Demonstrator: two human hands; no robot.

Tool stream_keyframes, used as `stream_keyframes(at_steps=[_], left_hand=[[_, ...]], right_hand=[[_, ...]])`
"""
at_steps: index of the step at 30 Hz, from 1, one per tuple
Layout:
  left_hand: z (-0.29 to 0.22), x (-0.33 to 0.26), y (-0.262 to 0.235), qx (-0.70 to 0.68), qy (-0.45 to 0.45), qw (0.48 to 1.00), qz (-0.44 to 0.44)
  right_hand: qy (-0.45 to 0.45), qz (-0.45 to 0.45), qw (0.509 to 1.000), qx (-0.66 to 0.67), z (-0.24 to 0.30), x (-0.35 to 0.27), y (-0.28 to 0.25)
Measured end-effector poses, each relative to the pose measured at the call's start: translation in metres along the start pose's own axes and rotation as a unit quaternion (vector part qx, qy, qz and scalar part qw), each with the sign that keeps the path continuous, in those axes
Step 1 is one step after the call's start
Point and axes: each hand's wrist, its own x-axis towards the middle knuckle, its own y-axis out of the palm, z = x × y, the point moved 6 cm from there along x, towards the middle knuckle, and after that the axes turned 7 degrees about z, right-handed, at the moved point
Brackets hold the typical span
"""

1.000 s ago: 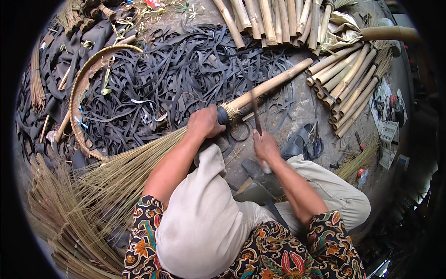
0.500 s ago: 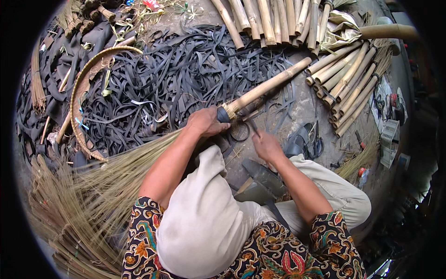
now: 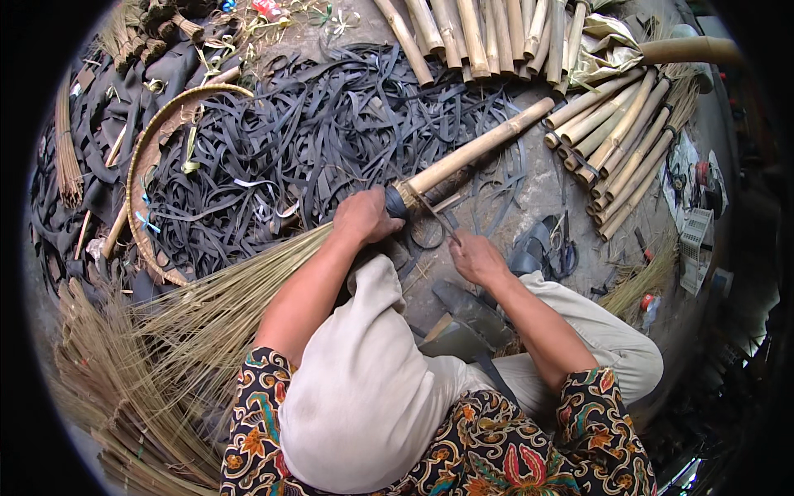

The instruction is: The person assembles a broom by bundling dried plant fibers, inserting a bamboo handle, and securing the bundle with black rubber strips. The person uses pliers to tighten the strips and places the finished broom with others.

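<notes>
My left hand (image 3: 365, 217) is closed around the neck of a broom, where black rubber strip (image 3: 400, 201) wraps the bundle. From there the bamboo handle (image 3: 488, 145) slants away to the upper right, and the long straw bristles (image 3: 240, 285) fan out under my left forearm. My right hand (image 3: 478, 258) is closed on a narrow, knife-like blade (image 3: 443, 220). Its tip end lies across the cut straw ends (image 3: 408, 195) at the base of the handle. The grip is hidden in my fist. Below the neck hangs a loop of black strip (image 3: 427, 231).
A heap of black rubber strips (image 3: 314, 124) fills a round woven tray (image 3: 132, 178) beyond my left hand. Bamboo handles (image 3: 475, 41) lie at the back, with more bundled handles (image 3: 616, 132) at right. Scissors (image 3: 566, 255) rest near my right knee. Straw bundles (image 3: 116, 364) lie at lower left.
The blade in my right hand has moved up and left, onto the straw ends by the handle. My right hand has shifted slightly down. The broom has barely moved, and my left hand keeps its hold.
</notes>
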Motion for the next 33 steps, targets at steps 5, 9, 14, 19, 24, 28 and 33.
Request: stream_keyframes(at_steps=[5, 9, 14, 19, 24, 28, 33], left_hand=[[-0.003, -0.003, -0.011, -0.022, 0.055, 0.996, -0.068], [-0.001, 0.0, -0.011, -0.037, 0.05, 0.998, 0.004], [-0.005, -0.002, -0.005, 0.002, 0.008, 1.0, 0.024], [-0.005, 0.0, -0.005, -0.002, 0.021, 1.0, 0.003], [-0.006, -0.003, -0.005, -0.004, 0.033, 0.997, -0.074], [-0.007, -0.006, -0.013, -0.017, 0.07, 0.994, -0.085], [-0.009, -0.002, -0.011, 0.0, 0.05, 0.999, -0.001]], right_hand=[[-0.046, 0.062, 0.997, 0.006, 0.01, -0.008, 0.008], [-0.003, -0.017, 0.998, 0.059, 0.002, -0.006, -0.003], [-0.028, 0.062, 0.998, -0.006, 0.004, -0.007, 0.006], [0.013, -0.022, 0.998, 0.052, 0.004, -0.01, 0.0], [0.01, 0.014, 1.0, 0.019, 0.009, -0.008, -0.005], [0.021, 0.031, 0.999, 0.03, 0.009, -0.009, -0.007], [0.005, -0.02, 1.0, 0.012, 0.013, -0.008, -0.01]])
